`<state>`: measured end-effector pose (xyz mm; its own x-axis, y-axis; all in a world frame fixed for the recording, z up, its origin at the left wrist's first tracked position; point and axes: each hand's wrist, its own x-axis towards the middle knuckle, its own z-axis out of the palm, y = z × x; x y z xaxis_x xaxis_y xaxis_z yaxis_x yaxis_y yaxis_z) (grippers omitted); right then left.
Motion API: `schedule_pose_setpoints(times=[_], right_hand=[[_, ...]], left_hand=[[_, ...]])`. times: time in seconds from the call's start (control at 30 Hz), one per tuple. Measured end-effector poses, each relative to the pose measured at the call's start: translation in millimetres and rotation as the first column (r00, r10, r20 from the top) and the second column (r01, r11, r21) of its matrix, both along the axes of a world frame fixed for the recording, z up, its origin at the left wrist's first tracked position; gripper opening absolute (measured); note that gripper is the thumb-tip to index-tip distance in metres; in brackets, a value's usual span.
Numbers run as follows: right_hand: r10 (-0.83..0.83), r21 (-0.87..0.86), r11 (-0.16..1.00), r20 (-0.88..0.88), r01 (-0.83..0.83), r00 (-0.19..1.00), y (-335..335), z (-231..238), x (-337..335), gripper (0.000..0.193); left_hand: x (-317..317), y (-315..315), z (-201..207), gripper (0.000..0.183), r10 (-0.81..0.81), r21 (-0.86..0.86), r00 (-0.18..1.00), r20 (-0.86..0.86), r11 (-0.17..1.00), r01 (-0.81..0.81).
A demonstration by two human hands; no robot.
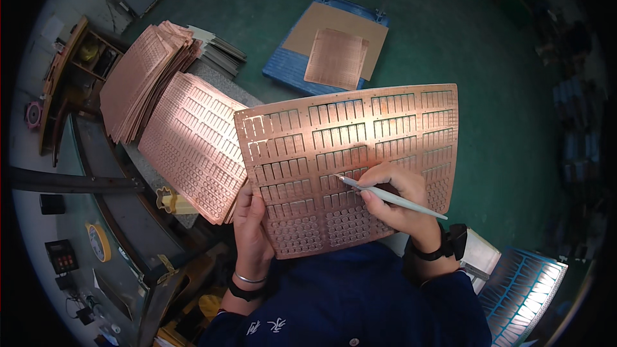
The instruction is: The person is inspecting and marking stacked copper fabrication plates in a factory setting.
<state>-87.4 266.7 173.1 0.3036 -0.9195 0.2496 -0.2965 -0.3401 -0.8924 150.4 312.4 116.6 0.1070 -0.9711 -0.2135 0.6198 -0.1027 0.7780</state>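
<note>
My left hand grips the lower left edge of a large copper-coloured circuit board panel, thumb on its front. The panel is tilted in front of my body, with rows of slotted rectangles above and small rings along its lower part. In my right hand is a slim, pale pen-shaped tool with a pointed metal tip. It is pinched between thumb and fingers, its tip at the panel's middle, by a row of slots. Whether the tip touches the surface I cannot tell.
Left of the panel, a fanned stack of similar copper panels lies on a grey bench, with a taller stack behind it. A blue trolley carries cardboard and more copper panels. At lower right stands a blue-patterned panel.
</note>
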Motion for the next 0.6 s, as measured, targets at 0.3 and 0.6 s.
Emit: schedule_pose_setpoints(times=[0.3,0.6], right_hand=[[-0.064,-0.069,0.995,0.023,0.065,0.998,1.1,1.0,-12.2,0.012],[-0.095,-0.018,0.995,0.056,0.096,0.994,2.4,-6.8,-7.7,0.011]], left_hand=[[-2.7,-2.6,4.2,0.032,0.028,0.007,1.0,-0.007,1.0,-0.028],[-2.8,-1.3,2.0,0.032,0.044,0.022,0.999,-0.017,0.999,-0.043]])
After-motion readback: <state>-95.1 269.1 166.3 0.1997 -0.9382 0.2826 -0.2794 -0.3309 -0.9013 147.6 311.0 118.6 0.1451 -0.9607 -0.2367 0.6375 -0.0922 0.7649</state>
